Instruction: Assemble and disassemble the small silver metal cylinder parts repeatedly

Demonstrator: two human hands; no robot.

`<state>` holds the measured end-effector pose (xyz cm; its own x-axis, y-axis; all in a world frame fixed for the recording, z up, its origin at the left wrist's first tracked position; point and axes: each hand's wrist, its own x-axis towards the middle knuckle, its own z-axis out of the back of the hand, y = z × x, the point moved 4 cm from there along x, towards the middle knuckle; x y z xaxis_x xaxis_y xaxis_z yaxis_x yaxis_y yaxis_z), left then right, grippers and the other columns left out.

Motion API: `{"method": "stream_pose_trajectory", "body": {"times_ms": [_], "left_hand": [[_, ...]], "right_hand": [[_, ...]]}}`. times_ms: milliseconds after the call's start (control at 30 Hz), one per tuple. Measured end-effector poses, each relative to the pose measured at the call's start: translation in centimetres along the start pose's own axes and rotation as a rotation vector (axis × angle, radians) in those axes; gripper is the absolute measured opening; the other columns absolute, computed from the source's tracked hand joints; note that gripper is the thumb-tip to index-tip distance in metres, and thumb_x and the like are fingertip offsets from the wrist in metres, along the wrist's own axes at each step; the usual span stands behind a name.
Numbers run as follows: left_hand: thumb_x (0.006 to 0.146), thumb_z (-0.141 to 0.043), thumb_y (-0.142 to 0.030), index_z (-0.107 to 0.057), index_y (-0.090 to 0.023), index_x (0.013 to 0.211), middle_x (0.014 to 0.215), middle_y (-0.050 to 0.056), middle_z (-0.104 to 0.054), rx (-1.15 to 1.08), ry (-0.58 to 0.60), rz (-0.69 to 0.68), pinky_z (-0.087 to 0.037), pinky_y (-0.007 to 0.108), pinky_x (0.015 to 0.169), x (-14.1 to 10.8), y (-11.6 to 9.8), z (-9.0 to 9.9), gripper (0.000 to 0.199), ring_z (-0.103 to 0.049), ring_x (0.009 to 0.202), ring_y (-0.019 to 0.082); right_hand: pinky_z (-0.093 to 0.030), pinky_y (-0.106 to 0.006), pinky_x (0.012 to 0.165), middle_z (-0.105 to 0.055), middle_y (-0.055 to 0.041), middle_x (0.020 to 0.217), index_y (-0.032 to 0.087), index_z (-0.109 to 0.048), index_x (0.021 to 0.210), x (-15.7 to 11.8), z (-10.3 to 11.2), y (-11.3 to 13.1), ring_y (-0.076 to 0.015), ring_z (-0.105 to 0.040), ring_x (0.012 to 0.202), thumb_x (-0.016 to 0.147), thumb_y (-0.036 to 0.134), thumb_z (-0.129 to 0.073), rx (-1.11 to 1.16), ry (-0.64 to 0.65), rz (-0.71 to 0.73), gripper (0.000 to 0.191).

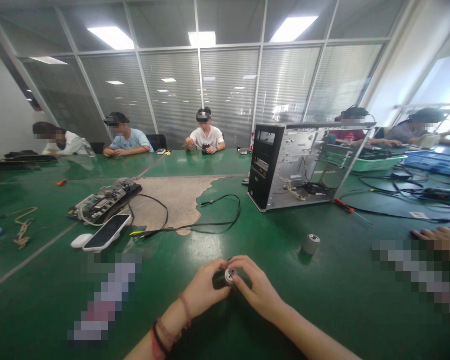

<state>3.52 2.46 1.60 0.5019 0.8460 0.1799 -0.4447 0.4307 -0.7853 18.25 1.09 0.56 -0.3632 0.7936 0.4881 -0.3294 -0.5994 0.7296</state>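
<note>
A small round silver metal part (pixel 229 276) sits between my two hands near the front of the green table. My left hand (pixel 206 287) grips it from the left, with fingers and thumb curved around its side. From the right, my right hand (pixel 255 286) pinches at its top and near side with thumb and index finger. Its lower body is mostly hidden by my fingers. To the right, apart from both hands, a silver metal cylinder (pixel 312 244) with a dark-marked top stands upright.
Beyond my hands stands an opened computer case (pixel 275 167), with a red screwdriver (pixel 345 205) beside it. A black cable (pixel 225 222), a phone (pixel 108 232) and a circuit board assembly (pixel 105 202) lie leftward. A co-worker's hand (pixel 444 240) rests at right; several people sit across.
</note>
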Motion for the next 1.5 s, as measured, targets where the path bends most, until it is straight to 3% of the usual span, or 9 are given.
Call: {"method": "stream_pose_trajectory", "body": {"times_ms": [267, 767, 900, 1067, 1167, 1300, 1500], "left_hand": [[0.068, -0.06, -0.013, -0.056, -0.019, 0.095, 0.093, 0.001, -0.062, 0.063, 0.013, 0.011, -0.042, 0.026, 0.081, -0.2, 0.1, 0.1, 0.028, -0.056, 0.089, 0.018], [0.068, -0.059, -0.013, -0.057, -0.019, 0.093, 0.091, 0.001, -0.062, 0.06, 0.014, -0.016, -0.042, 0.025, 0.079, -0.3, 0.0, 0.2, 0.025, -0.057, 0.086, 0.017], [0.068, -0.06, -0.013, -0.057, -0.019, 0.092, 0.091, 0.001, -0.062, 0.065, 0.021, -0.017, -0.041, 0.026, 0.08, -0.4, 0.0, 0.3, 0.025, -0.057, 0.086, 0.017], [0.068, -0.06, -0.013, -0.057, -0.02, 0.095, 0.093, 0.001, -0.063, 0.053, 0.022, -0.009, -0.042, 0.026, 0.082, -0.6, 0.2, 0.3, 0.028, -0.057, 0.089, 0.017], [0.068, -0.06, -0.014, -0.057, -0.02, 0.096, 0.094, 0.001, -0.063, 0.059, 0.019, -0.001, -0.042, 0.027, 0.082, -0.6, 0.2, 0.3, 0.029, -0.058, 0.09, 0.018], [0.069, -0.059, -0.015, -0.057, -0.019, 0.094, 0.093, 0.002, -0.064, 0.073, 0.017, 0.006, -0.043, 0.027, 0.081, -0.6, 0.0, 0.4, 0.025, -0.058, 0.088, 0.018], [0.069, -0.061, -0.016, -0.057, -0.02, 0.094, 0.094, 0.001, -0.063, 0.088, 0.02, -0.003, -0.042, 0.026, 0.082, -0.6, -0.1, 0.4, 0.025, -0.058, 0.089, 0.018]], "right_hand": [[-0.043, -0.032, 0.089, -0.056, -0.0073, 0.103, 0.021, -0.06, 0.092, 0.3, -0.2, 0.0, -0.019, -0.054, 0.101, 0.087, 0.018, -0.049, 0.011, -0.041, -0.04, 0.013], [-0.044, -0.031, 0.085, -0.057, -0.0061, 0.097, 0.021, -0.059, 0.091, 0.5, 0.2, 0.9, -0.0182, -0.056, 0.096, 0.088, 0.019, -0.048, 0.016, -0.13, 0.004, 0.011], [-0.045, -0.031, 0.08, -0.057, -0.006, 0.091, 0.02, -0.059, 0.09, 0.6, 2.7, 0.5, -0.0189, -0.056, 0.089, 0.088, 0.024, -0.048, -0.076, -0.234, -0.009, 0.013], [-0.046, -0.032, 0.075, -0.06, -0.0055, 0.089, 0.02, -0.059, 0.092, -0.4, 8.9, -1.8, -0.019, -0.057, 0.082, 0.089, 0.034, -0.047, -0.196, -0.446, -0.164, 0.018], [-0.046, -0.031, 0.073, -0.062, -0.0045, 0.087, 0.02, -0.058, 0.094, -1.6, 10.8, -4.0, -0.0187, -0.058, 0.078, 0.088, 0.036, -0.046, -0.286, -0.321, -0.261, 0.021], [-0.046, -0.032, 0.07, -0.061, -0.0034, 0.081, 0.021, -0.058, 0.089, -3.8, 10.7, -7.2, -0.0184, -0.058, 0.073, 0.087, 0.032, -0.043, -0.435, -0.064, -0.335, 0.018], [-0.046, -0.032, 0.07, -0.061, -0.0038, 0.083, 0.021, -0.057, 0.089, -5.5, 10.9, -9.5, -0.0194, -0.059, 0.075, 0.087, 0.032, -0.041, -0.529, -0.037, -0.445, 0.02]]}}
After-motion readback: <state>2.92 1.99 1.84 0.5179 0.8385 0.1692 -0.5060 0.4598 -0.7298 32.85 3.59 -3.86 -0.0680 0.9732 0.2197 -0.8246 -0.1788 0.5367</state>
